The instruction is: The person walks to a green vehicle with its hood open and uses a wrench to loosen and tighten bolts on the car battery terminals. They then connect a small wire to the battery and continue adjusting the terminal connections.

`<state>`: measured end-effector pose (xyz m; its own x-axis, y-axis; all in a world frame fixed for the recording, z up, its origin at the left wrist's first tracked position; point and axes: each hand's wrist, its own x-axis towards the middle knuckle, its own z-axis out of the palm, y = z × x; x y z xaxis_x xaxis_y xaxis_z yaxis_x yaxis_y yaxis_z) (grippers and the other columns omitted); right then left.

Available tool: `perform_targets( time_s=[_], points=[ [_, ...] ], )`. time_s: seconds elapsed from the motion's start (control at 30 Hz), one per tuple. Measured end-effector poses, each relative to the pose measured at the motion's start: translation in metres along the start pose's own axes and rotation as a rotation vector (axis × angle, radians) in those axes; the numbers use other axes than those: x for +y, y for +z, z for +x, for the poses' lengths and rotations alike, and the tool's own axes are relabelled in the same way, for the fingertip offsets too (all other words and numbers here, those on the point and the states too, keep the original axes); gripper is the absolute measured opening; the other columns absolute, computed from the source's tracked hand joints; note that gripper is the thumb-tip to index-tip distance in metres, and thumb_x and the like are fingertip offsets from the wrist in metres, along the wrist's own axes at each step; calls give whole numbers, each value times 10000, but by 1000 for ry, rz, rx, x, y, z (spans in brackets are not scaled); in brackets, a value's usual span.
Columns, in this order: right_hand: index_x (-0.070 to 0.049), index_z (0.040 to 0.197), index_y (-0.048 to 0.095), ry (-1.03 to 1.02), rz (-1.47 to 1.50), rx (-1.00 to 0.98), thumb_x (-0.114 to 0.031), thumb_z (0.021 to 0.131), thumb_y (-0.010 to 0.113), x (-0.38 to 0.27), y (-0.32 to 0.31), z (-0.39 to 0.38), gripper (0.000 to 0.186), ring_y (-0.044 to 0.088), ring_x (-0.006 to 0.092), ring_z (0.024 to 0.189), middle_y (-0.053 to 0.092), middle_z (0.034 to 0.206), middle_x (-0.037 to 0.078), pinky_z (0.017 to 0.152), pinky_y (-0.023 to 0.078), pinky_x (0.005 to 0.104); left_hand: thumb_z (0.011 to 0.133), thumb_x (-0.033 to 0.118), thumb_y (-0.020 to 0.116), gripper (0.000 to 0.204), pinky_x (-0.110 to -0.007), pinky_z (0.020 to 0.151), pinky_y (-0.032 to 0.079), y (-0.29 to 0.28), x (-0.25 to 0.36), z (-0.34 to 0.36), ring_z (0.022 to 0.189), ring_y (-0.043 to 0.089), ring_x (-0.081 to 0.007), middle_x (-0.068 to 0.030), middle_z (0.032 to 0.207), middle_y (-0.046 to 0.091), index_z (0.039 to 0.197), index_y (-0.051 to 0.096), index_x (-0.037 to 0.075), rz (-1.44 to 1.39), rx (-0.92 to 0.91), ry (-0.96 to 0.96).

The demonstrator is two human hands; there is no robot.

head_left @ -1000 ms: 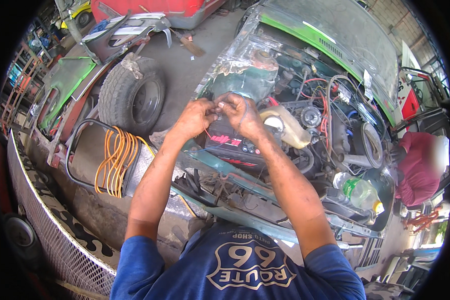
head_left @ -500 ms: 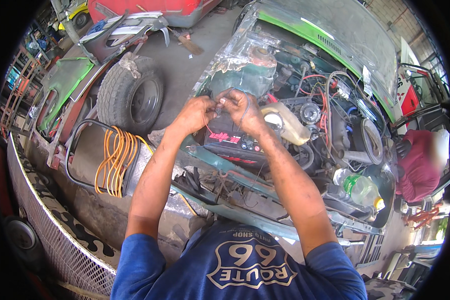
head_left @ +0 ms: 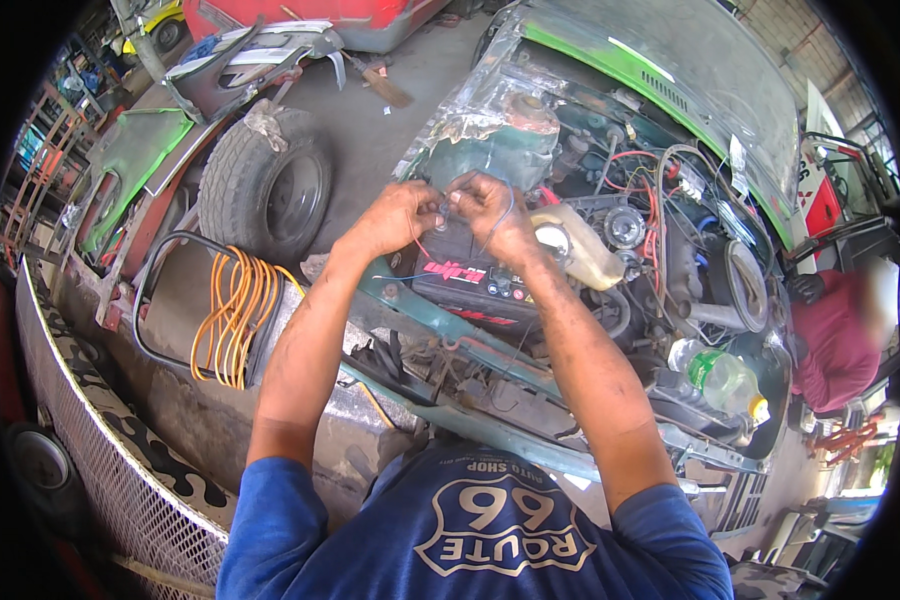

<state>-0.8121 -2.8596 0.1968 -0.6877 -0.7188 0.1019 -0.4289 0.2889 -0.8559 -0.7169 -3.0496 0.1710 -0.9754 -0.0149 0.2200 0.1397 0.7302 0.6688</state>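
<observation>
Above the black car battery (head_left: pixel 475 283) with pink-red lettering, my two hands are close together, thumbs and fingertips pinched. From my left hand (head_left: pixel 395 220) a thin red wire (head_left: pixel 418 240) hangs down toward the battery. A thin blue wire (head_left: pixel 511 203) loops over the back of my right hand (head_left: pixel 492 217), which pinches thin wire at its fingertips. A small gap separates the fingertips, with a small shiny piece between them that I cannot make out. Another stretch of blue wire runs across the battery's top edge.
The open engine bay holds a cream plastic tank (head_left: pixel 582 248), hoses and a clear bottle (head_left: pixel 722 378) with a green label. Left of me are an orange cable coil (head_left: pixel 235 318) on a black frame and a wheel (head_left: pixel 265 185). A person (head_left: pixel 842 335) in maroon is at right.
My fingertips have drawn slightly apart. The blue wire on my right hand has shifted, and the stretch over the battery lies differently. The view has moved slightly.
</observation>
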Motion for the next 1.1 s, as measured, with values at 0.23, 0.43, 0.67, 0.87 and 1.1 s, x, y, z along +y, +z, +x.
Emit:
perform_targets(
  time_s=[0.23, 0.43, 0.67, 0.87, 1.1],
  points=[
    [-16, 1080, 755, -23, -8, -14, -120, 984, 699, -4, -1, 2, 152, 761, 232, 883, 794, 947, 134, 817, 579, 377, 889, 216, 811, 315, -469, 832, 546, -12, -8, 8, 923, 704, -384, -200, 995, 736, 1096, 747, -13, 57, -144, 59],
    [-30, 1076, 760, -16, -92, -35, -131, 976, 705, -14, 2, 4, 153, 755, 274, 868, 786, 932, 162, 813, 574, 399, 854, 252, 816, 343, -481, 893, 542, -17, -7, 9, 995, 713, -407, -223, 999, 758, 1081, 775, -2, 39, -193, -50],
    [-21, 1038, 749, -109, -200, -62, -144, 975, 698, -23, -1, 6, 147, 756, 319, 872, 780, 943, 180, 814, 573, 418, 859, 246, 811, 342, -486, 892, 545, -15, -6, 8, 988, 718, -411, -230, 1007, 761, 1091, 772, -2, 40, -172, -58],
    [-30, 1032, 751, -55, -152, -52, -136, 966, 705, -24, -1, 6, 133, 765, 315, 888, 779, 933, 177, 828, 577, 419, 858, 222, 812, 326, -479, 889, 550, -10, -9, 7, 985, 725, -402, -230, 1015, 762, 1097, 774, 4, 25, -131, -65],
    [-29, 1043, 727, -154, -278, -44, -123, 968, 692, -19, 1, 6, 125, 755, 377, 908, 757, 935, 213, 816, 573, 441, 888, 183, 797, 297, -488, 866, 546, 2, -11, 1, 960, 703, -425, -221, 1012, 738, 1115, 757, -5, 71, -84, -2]
  ],
)
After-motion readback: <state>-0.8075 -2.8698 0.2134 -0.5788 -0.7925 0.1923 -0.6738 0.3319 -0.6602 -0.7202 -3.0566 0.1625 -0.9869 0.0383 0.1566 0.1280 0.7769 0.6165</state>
